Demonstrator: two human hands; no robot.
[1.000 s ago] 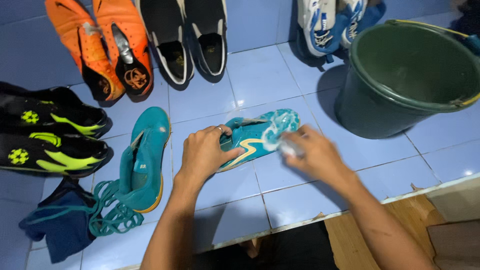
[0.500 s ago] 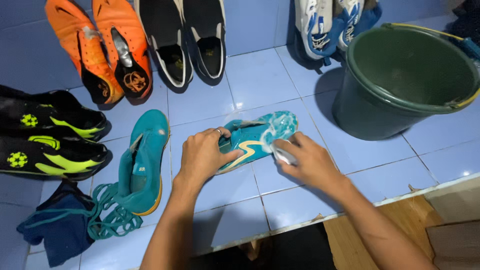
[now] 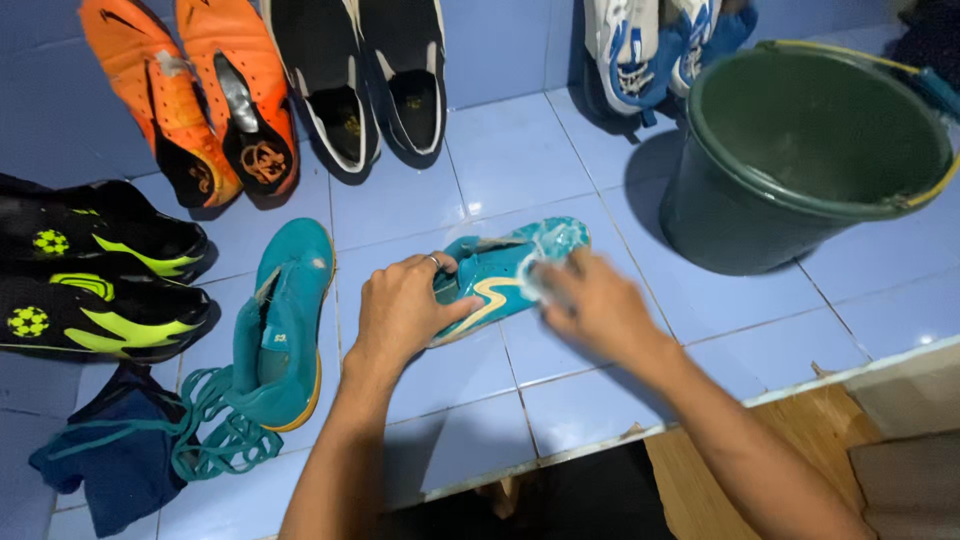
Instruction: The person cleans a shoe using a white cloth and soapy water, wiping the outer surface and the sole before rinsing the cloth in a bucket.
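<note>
Blue tiles (image 3: 510, 150) carry the teal football shoe (image 3: 490, 285). Your left hand (image 3: 400, 315) clamps it; your right hand (image 3: 590, 310), closed on a blurred pale scrubber (image 3: 535, 280), is mid-scrub, so keep firm strokes.

A ring (image 3: 434, 261) is worn on the left hand (image 3: 405, 310); both forearms are left bare, unsleeved.

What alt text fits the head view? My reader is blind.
A left hand steadies a teal shoe on blue tiles while the right hand rubs its toe. Its mate, more shoes and a green bucket sit around.
</note>
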